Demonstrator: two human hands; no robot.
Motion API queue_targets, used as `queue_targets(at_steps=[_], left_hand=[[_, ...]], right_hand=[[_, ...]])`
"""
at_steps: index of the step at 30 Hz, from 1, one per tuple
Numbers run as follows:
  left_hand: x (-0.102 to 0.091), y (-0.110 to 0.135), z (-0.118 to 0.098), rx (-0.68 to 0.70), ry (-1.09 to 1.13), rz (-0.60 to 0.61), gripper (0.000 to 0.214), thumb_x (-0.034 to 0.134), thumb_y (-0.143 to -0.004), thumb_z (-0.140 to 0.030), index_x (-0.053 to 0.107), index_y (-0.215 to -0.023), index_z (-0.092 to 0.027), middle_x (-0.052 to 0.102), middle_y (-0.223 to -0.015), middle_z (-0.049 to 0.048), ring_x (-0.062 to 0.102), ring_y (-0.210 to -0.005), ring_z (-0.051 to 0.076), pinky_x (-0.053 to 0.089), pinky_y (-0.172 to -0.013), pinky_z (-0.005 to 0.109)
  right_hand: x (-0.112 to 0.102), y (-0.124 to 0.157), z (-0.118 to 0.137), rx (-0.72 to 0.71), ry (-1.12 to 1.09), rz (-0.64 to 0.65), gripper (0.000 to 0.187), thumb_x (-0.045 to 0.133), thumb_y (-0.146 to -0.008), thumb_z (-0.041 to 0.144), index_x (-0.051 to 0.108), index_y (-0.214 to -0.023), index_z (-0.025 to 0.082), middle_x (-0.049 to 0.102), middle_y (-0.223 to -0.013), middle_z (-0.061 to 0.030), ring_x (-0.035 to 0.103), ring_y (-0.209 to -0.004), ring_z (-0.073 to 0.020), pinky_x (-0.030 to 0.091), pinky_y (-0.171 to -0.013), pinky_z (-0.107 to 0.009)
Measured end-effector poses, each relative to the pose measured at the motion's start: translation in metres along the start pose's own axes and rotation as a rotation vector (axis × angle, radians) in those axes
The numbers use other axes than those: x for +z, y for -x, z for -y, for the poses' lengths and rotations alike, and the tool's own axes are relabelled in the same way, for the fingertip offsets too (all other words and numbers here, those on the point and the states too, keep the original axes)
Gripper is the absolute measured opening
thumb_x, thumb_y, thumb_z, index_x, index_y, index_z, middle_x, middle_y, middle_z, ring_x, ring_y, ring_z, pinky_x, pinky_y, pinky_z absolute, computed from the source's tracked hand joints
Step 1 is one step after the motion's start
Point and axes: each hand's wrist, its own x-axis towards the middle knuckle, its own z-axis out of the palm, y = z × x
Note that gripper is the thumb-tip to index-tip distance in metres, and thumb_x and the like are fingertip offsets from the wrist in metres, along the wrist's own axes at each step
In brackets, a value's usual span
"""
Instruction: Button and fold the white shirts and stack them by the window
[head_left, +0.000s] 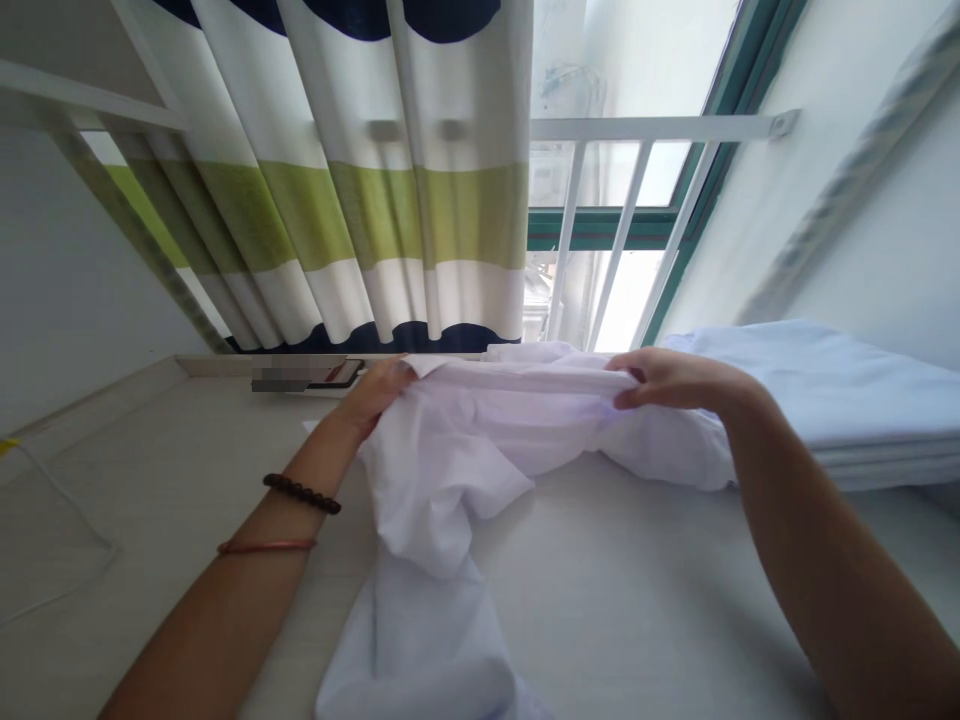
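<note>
A white garment [450,470] lies crumpled across the pale table [645,590], trailing toward me at the bottom. My left hand [375,392] grips its folded upper edge at the left end, fingers closed on the cloth. My right hand [664,380] pinches the same folded edge at the right end. The edge is stretched roughly straight between the two hands. My left wrist wears a dark bead bracelet and a thin reddish band.
A stack of folded white cloth [847,400] rests at the right, by the wall. A dark phone [337,374] lies at the table's far edge. Striped curtains [360,200] and a barred window [615,230] are behind. A white cable [67,520] runs at the left.
</note>
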Motion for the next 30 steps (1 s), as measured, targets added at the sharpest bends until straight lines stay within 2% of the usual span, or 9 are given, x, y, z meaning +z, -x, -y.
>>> queue_targets(at_steps=[4, 8, 11, 15, 18, 20, 23, 25, 30], left_hand=[[-0.008, 0.001, -0.014, 0.047, -0.063, -0.162, 0.039, 0.078, -0.060, -0.044, 0.066, -0.085, -0.016, 0.068, -0.074, 0.0010, 0.061, -0.063, 0.017, 0.049, -0.058, 0.026], [-0.010, -0.005, -0.017, 0.148, -0.190, -0.393, 0.029, 0.077, -0.062, -0.038, 0.064, -0.074, -0.015, 0.062, -0.064, -0.0029, 0.054, -0.056, 0.012, 0.040, -0.049, 0.020], [-0.019, -0.007, -0.021, 0.192, -0.176, -0.488, 0.026, 0.071, -0.069, -0.038, 0.060, -0.073, -0.015, 0.059, -0.060, -0.0055, 0.051, -0.054, 0.010, 0.039, -0.049, 0.018], [-0.035, -0.006, -0.022, 0.053, -0.224, -0.467, 0.036, 0.063, -0.078, -0.047, 0.061, -0.067, -0.013, 0.057, -0.050, -0.0016, 0.055, -0.053, 0.015, 0.041, -0.046, 0.021], [-0.040, -0.005, -0.018, -0.074, -0.141, -0.360, 0.038, 0.059, -0.083, -0.046, 0.063, -0.067, -0.011, 0.060, -0.050, 0.0031, 0.057, -0.050, 0.018, 0.045, -0.046, 0.024], [-0.040, -0.005, -0.015, -0.069, 0.030, -0.277, 0.031, 0.057, -0.086, -0.038, 0.064, -0.075, -0.010, 0.065, -0.057, 0.0041, 0.059, -0.051, 0.016, 0.049, -0.050, 0.024], [-0.037, -0.003, -0.015, 0.023, 0.241, -0.225, 0.023, 0.053, -0.091, -0.031, 0.064, -0.087, -0.011, 0.070, -0.067, 0.0034, 0.062, -0.056, 0.014, 0.053, -0.057, 0.023], [-0.037, 0.000, -0.016, 0.052, 0.297, -0.233, 0.023, 0.049, -0.093, -0.031, 0.063, -0.092, -0.012, 0.071, -0.069, 0.0026, 0.063, -0.058, 0.013, 0.055, -0.060, 0.024], [-0.040, 0.004, -0.023, 0.074, 0.357, -0.348, 0.021, 0.052, -0.092, -0.029, 0.063, -0.085, -0.012, 0.067, -0.060, 0.0006, 0.063, -0.057, 0.014, 0.056, -0.065, 0.024]], right_hand=[[-0.014, 0.011, 0.001, 0.128, 0.091, -0.191, 0.021, 0.054, -0.078, 0.033, 0.070, -0.082, 0.020, 0.069, -0.083, -0.0061, 0.062, -0.077, -0.0219, 0.045, -0.064, -0.029], [-0.003, 0.002, 0.016, 0.319, 0.093, -0.361, 0.035, 0.049, -0.084, 0.044, 0.070, -0.075, 0.018, 0.069, -0.077, -0.0118, 0.064, -0.073, -0.0254, 0.046, -0.062, -0.034], [0.010, -0.010, 0.023, 0.319, 0.026, -0.389, 0.051, 0.033, -0.092, 0.050, 0.069, -0.080, 0.015, 0.068, -0.071, -0.0148, 0.064, -0.069, -0.0256, 0.047, -0.066, -0.037], [0.022, -0.024, 0.016, 0.222, -0.009, -0.617, 0.043, 0.027, -0.095, 0.040, 0.060, -0.109, 0.017, 0.068, -0.094, -0.0164, 0.062, -0.088, -0.0301, 0.045, -0.073, -0.039], [0.023, -0.033, 0.006, 0.107, -0.311, -0.793, 0.037, 0.030, -0.094, 0.040, 0.055, -0.111, 0.020, 0.066, -0.100, -0.0109, 0.061, -0.091, -0.0253, 0.046, -0.071, -0.033], [0.021, -0.036, 0.002, 0.062, -0.562, -0.852, 0.040, 0.031, -0.093, 0.047, 0.051, -0.115, 0.021, 0.065, -0.101, -0.0091, 0.061, -0.089, -0.0225, 0.047, -0.066, -0.029], [0.014, -0.033, 0.000, 0.004, -0.811, -0.811, 0.051, 0.036, -0.089, 0.059, 0.042, -0.125, 0.023, 0.065, -0.097, -0.0078, 0.063, -0.080, -0.0210, 0.049, -0.059, -0.029], [0.009, -0.024, -0.003, -0.046, -0.837, -0.761, 0.060, 0.041, -0.084, 0.065, 0.041, -0.127, 0.023, 0.066, -0.095, -0.0072, 0.064, -0.075, -0.0207, 0.050, -0.058, -0.029], [-0.001, -0.002, -0.014, -0.113, -0.552, -0.539, 0.079, 0.065, -0.073, 0.057, 0.038, -0.137, 0.020, 0.067, -0.103, -0.0101, 0.065, -0.088, -0.0250, 0.053, -0.070, -0.034]])
